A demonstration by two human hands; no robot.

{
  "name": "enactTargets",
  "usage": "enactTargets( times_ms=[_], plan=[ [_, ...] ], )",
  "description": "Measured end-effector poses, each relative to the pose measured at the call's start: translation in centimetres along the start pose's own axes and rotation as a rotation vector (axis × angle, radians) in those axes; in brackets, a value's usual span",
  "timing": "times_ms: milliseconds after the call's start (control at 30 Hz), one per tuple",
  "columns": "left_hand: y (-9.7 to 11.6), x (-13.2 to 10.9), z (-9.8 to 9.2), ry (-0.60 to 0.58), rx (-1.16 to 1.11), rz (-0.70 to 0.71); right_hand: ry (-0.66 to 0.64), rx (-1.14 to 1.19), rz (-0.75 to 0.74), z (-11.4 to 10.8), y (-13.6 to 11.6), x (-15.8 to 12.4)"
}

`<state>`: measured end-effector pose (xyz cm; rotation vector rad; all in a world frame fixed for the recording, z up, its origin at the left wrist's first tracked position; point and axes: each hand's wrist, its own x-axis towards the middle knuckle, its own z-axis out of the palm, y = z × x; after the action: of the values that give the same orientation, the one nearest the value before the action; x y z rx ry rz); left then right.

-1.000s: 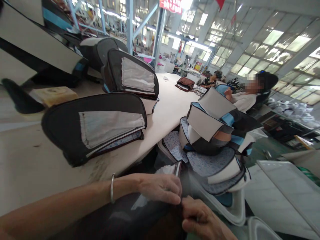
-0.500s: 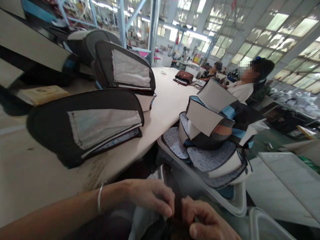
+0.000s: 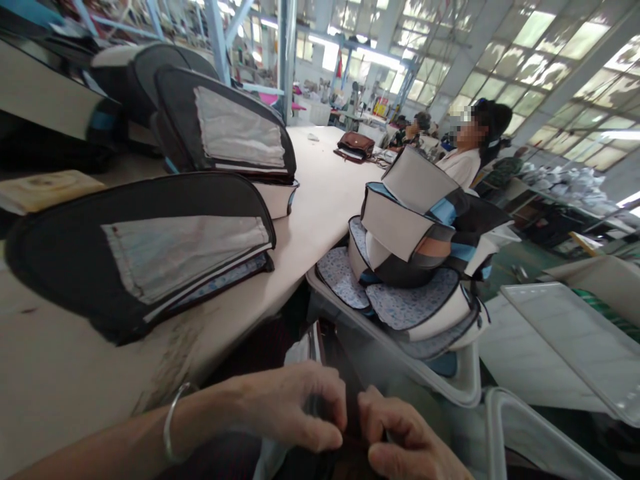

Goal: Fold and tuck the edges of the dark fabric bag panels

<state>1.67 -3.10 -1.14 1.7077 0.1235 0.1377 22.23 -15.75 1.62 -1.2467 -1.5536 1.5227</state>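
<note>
My left hand (image 3: 295, 408), with a silver bangle (image 3: 173, 427) on the wrist, is closed in a pinch on a dark fabric piece (image 3: 320, 460) at the bottom edge, below the table's edge. My right hand (image 3: 405, 440) is curled shut on the same dark piece, its thumb almost touching the left fingers. A white part of that piece (image 3: 300, 350) shows just above my left hand. Most of the piece is hidden by the hands and the frame's edge.
Black bag panels with grey mesh (image 3: 150, 253) lie on the pale table (image 3: 325, 193), more (image 3: 230, 133) behind. A clear bin (image 3: 450, 383) at the right holds stacked grey, blue and patterned panels (image 3: 415, 267). Another person (image 3: 465, 153) sits farther along. A brown pouch (image 3: 355, 145) lies far off.
The view has shifted so the table's things sit further left and lower. My hands have drawn lower in the frame and stay pinched together on the dark piece.
</note>
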Motion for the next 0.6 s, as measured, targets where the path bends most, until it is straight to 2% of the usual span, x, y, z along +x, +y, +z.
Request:
enactTargets(
  times_ms=[133, 333, 467, 600],
  plan=[
    [0.7, 0.0, 0.1, 0.028, -0.064, 0.057, 0.081, 0.004, -0.023, 0.4, 0.3, -0.2],
    [-1.4, -0.9, 0.7, 0.022, -0.323, 0.088, 0.197, -0.037, -0.127, 1.0, 0.9, 0.4],
    [-2.2, -1.6, 1.2, 0.033, -0.498, 0.081, 0.168, -0.139, -0.163, 0.6, 0.9, 0.7],
    [-2.0, -1.8, 1.4, 0.033, -0.542, 0.103, 0.136, -0.165, -0.155, 0.3, 0.9, 0.5]
  ],
)
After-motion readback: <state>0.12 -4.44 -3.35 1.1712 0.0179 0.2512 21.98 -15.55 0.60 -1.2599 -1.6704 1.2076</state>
